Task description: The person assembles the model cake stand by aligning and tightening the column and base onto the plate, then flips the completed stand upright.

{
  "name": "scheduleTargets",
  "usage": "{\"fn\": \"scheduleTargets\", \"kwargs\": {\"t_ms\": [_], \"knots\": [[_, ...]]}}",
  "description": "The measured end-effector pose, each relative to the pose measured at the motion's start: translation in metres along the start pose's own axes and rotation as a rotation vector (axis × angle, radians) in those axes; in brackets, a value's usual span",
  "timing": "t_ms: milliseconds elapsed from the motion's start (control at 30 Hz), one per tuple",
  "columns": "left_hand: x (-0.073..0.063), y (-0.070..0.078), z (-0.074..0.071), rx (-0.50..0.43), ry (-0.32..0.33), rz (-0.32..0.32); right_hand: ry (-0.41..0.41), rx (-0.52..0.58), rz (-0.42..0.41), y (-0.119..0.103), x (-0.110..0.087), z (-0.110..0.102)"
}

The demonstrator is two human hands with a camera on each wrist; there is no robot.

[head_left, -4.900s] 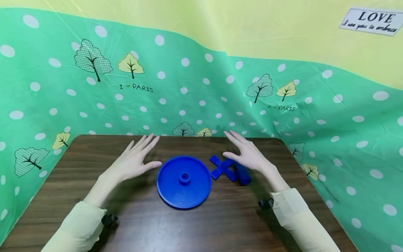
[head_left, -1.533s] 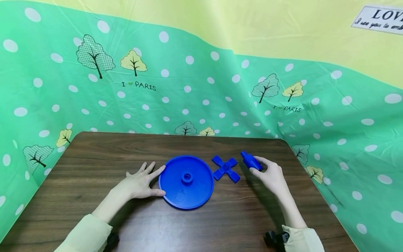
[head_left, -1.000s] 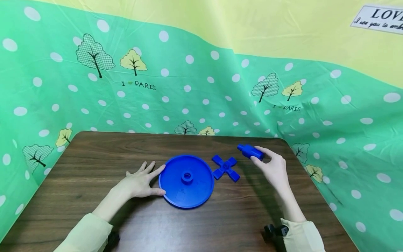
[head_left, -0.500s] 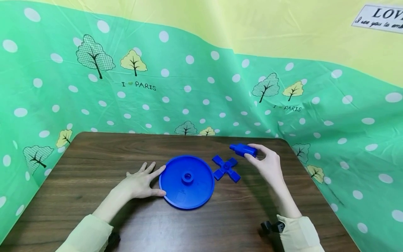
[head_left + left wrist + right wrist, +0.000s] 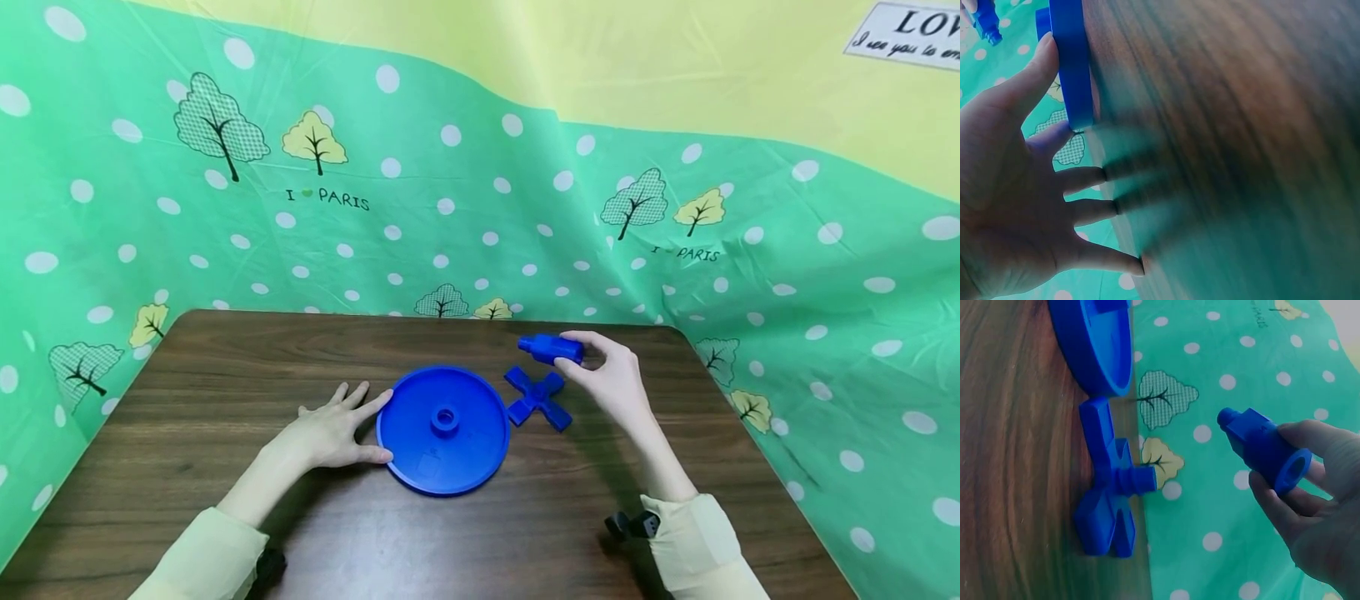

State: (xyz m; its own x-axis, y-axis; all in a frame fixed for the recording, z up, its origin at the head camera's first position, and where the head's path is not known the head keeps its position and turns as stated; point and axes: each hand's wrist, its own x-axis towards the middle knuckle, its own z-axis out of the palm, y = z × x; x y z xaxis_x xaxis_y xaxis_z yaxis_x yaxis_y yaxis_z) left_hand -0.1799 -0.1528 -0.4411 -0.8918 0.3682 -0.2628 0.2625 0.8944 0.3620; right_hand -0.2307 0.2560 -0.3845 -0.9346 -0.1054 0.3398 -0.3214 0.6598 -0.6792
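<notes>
A round blue disc [image 5: 472, 454] with a raised rim and a hollow hub at its centre lies on the table. My left hand [image 5: 326, 435] has its fingers spread at the disc's left side, thumb and index finger touching the rim. My right hand [image 5: 613, 379] pinches a blue stepped cylinder [image 5: 544, 348] between thumb and fingers, above the table. Its narrow tip points left, and the right wrist view shows a hollow wide end on the cylinder [image 5: 1260, 447]. Below it lies a blue four-armed cross [image 5: 537, 397] with a short central peg, close to the disc's right edge.
The brown wood-grain table [image 5: 420, 550] has rounded far corners. Behind it hangs a green and yellow curtain [image 5: 480, 208] with white dots and printed trees. A dark camera mount [image 5: 633, 525] sits at my right wrist, close over the table.
My right hand has lifted the cylinder from beside the cross and carried it left, over the cross's far side. My left hand came down to the disc's rim and has stayed there.
</notes>
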Motion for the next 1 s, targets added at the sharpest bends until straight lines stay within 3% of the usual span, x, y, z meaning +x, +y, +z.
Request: {"fn": "scheduleTargets", "kwargs": {"t_ms": [767,1000], "knots": [[0.000,0.001,-0.003,0.007,0.002,0.006,-0.215,0.165,-0.015,-0.037,0.019,0.034],[0.000,0.001,-0.003,0.004,-0.007,-0.001,-0.287,0.181,-0.076,-0.043,0.019,0.044]]}}
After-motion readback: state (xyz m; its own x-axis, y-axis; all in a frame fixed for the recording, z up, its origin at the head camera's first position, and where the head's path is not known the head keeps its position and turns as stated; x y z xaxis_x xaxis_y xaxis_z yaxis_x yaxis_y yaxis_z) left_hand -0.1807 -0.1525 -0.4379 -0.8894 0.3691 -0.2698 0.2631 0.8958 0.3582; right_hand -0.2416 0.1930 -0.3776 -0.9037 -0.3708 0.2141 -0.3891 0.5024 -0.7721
